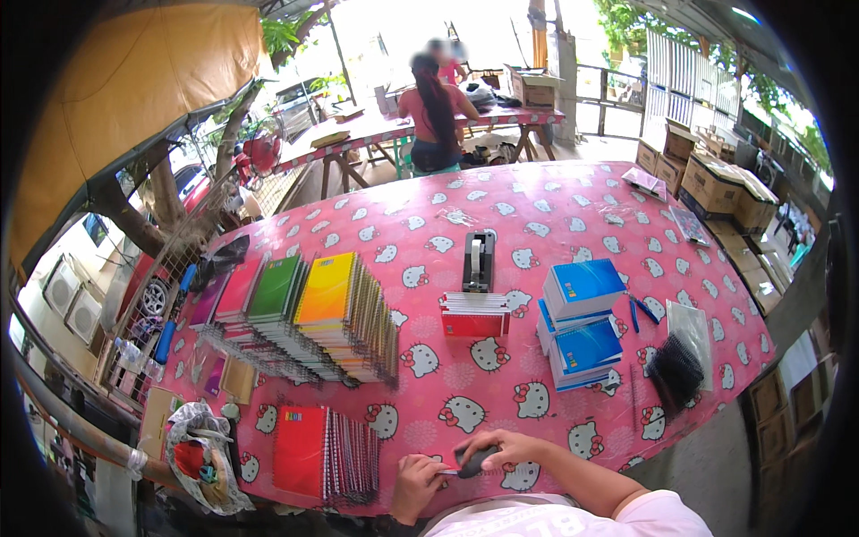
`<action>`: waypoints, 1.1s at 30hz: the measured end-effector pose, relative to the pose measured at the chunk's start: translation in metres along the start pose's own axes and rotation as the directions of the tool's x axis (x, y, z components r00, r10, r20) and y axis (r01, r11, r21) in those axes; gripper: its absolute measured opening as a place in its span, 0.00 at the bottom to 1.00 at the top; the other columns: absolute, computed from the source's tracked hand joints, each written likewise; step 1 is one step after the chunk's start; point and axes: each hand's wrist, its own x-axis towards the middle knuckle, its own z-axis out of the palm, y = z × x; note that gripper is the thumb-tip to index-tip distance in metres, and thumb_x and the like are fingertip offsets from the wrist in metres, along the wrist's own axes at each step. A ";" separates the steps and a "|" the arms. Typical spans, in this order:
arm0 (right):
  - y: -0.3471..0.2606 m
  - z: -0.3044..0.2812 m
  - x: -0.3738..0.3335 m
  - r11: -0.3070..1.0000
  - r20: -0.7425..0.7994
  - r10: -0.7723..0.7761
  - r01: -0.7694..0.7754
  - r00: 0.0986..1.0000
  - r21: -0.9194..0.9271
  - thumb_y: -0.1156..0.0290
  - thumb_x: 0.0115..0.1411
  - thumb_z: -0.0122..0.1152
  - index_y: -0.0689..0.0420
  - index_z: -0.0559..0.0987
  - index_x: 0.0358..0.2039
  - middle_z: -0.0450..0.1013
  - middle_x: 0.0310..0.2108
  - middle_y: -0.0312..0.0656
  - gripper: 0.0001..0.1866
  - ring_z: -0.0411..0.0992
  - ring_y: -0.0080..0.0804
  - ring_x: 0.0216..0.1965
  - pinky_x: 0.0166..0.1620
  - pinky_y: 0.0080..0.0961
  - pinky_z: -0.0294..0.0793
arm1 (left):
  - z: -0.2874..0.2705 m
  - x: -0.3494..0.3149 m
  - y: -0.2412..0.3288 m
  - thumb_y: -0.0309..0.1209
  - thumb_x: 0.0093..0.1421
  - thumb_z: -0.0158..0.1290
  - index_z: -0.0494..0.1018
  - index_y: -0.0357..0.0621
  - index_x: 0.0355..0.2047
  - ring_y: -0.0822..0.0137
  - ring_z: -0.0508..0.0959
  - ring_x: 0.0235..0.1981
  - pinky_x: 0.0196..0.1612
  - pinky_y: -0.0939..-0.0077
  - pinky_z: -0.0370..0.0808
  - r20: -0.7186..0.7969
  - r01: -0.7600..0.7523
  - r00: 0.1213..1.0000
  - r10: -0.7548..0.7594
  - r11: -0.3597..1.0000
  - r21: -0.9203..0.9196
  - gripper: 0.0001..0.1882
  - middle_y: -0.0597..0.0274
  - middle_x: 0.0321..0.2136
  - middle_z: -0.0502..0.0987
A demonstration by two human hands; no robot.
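Observation:
Close to my body at the table's near edge, my left hand point(414, 485) pinches a thin red-and-white piece point(446, 472), seen edge-on. My right hand point(503, 446) is closed over a dark grey rounded object point(476, 461) that meets this piece; its exact kind is hard to make out. Left of my hands lies a row of red spiral notebooks point(300, 450). Beyond my hands sits a small stack of red-covered pads point(474, 324), just in front of a black tape dispenser point(479, 261). Blue-covered pads point(583, 285) stand piled to the right.
Yellow point(327, 285), green point(276, 288) and pink notebooks stand in rows at left. Blue-handled pliers point(642, 311), black binding coils point(676, 369) and a clear plastic bag point(691, 322) lie at right. Cardboard boxes point(713, 185) stand beyond; people work at a far table point(376, 132).

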 end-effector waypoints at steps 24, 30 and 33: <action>0.005 -0.010 -0.001 0.375 -0.431 -0.349 -0.297 0.832 -0.878 0.57 0.52 0.64 0.49 0.75 0.47 0.63 0.59 0.42 0.22 0.56 0.43 0.62 0.53 0.42 0.59 | 0.011 0.008 0.018 0.35 0.50 0.61 0.78 0.55 0.31 0.68 0.74 0.38 0.60 0.52 0.47 -0.104 0.156 0.985 -0.139 0.973 0.171 0.07 0.71 0.29 0.77; -0.002 0.035 0.016 0.418 -0.182 -0.140 -0.109 0.973 -0.902 0.69 0.53 0.59 0.52 0.76 0.40 0.71 0.41 0.36 0.12 0.67 0.34 0.47 0.43 0.33 0.62 | 0.019 0.008 0.022 0.36 0.51 0.60 0.78 0.55 0.30 0.69 0.74 0.37 0.60 0.50 0.46 -0.170 0.192 0.973 -0.155 0.955 0.226 0.06 0.72 0.28 0.76; -0.007 0.038 0.015 0.472 -0.269 -0.367 -0.071 0.891 -0.879 0.74 0.50 0.59 0.52 0.75 0.35 0.70 0.34 0.36 0.10 0.67 0.34 0.42 0.39 0.32 0.62 | 0.022 0.005 0.024 0.36 0.52 0.59 0.78 0.55 0.30 0.69 0.74 0.37 0.60 0.50 0.45 -0.178 0.201 0.970 -0.163 0.954 0.223 0.05 0.72 0.27 0.76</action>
